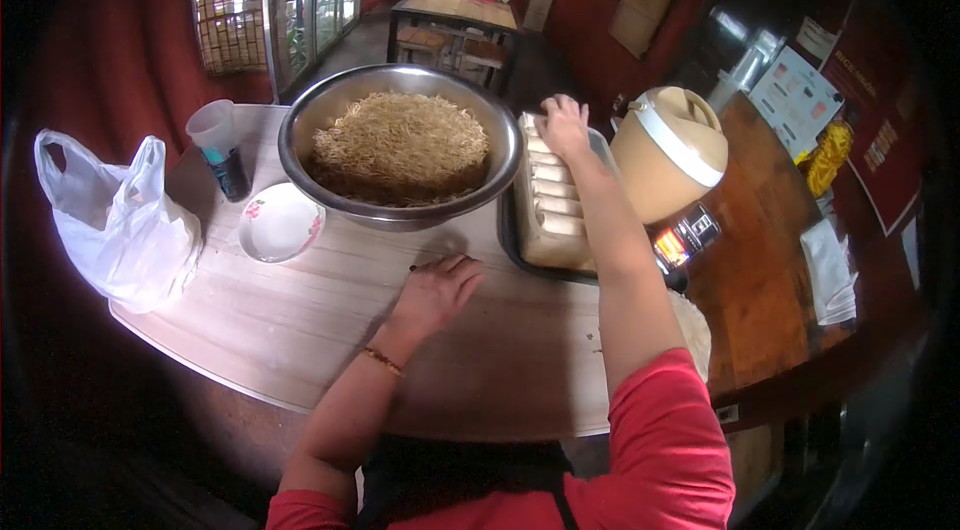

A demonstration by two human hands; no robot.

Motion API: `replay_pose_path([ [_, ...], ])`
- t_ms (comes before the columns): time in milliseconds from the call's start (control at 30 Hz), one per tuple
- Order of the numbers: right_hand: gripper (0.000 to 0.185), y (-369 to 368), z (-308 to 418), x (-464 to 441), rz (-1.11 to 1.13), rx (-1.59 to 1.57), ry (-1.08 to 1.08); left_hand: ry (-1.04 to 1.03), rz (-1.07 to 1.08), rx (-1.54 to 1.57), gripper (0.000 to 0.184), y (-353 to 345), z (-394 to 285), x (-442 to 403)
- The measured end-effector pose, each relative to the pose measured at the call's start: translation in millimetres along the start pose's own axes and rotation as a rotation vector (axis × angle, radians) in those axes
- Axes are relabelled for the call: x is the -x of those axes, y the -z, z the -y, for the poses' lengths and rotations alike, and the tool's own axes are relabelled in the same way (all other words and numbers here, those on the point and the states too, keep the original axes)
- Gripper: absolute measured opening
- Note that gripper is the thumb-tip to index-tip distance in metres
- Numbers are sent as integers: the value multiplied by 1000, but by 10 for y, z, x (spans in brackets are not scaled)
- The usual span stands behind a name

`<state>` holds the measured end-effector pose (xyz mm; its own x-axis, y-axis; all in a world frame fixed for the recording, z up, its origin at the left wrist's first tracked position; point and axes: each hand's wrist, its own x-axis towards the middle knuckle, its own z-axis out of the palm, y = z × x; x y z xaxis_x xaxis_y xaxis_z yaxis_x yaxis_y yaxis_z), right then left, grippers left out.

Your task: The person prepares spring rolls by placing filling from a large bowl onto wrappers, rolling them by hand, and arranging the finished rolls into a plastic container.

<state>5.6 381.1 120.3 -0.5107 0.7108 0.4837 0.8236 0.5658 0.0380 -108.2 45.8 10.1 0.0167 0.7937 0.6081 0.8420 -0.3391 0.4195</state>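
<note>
My right hand (566, 128) reaches over the far end of a container (552, 248) that holds a row of pale rolls (556, 205); whatever its fingers hold is hidden. A dark tray lies under the container. My left hand (440, 288) rests on the pale table (480, 350), its fingers curled and what is under them out of sight. Beyond it stands a large metal bowl (400, 215) heaped with thin, light brown strands (405, 142). A white bowl with pink flowers (281, 223) sits left of the metal bowl.
A white plastic bag (125, 230) and a cup (222, 145) stand at the left. To the right are a beige jug (668, 155), a lit phone (686, 238) and a pale flat round (692, 330), partly behind my right arm. Another table (455, 10) stands farther back.
</note>
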Motion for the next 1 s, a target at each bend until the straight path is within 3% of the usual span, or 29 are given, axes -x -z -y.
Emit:
replay_pose_path([
  [67,63,-182,-63,-59,107,32,-19,16,24,43,18,1,8,-2],
  [133,85,-20,47,-50,436,-111,-114,-12,13,45,16,15,-6,-23],
  [333,102,57,65,-8,530,-146,-150,-14,38,37,13,-5,-49,-55],
  [467,99,154,88,-11,523,-180,-127,-7,17,55,11,-16,11,-32],
  [600,92,546,-31,161,127,-442,-77,-24,-17,29,11,49,-25,-37],
  [733,62,1291,-420,961,-292,-576,77,-48,-78,49,12,-16,75,-41],
  [900,44,1938,-787,2567,-29,-536,-49,51,-46,105,13,-17,106,0],
  [1000,39,2062,-909,3315,111,-495,-128,171,-155,9,23,93,67,80],
])
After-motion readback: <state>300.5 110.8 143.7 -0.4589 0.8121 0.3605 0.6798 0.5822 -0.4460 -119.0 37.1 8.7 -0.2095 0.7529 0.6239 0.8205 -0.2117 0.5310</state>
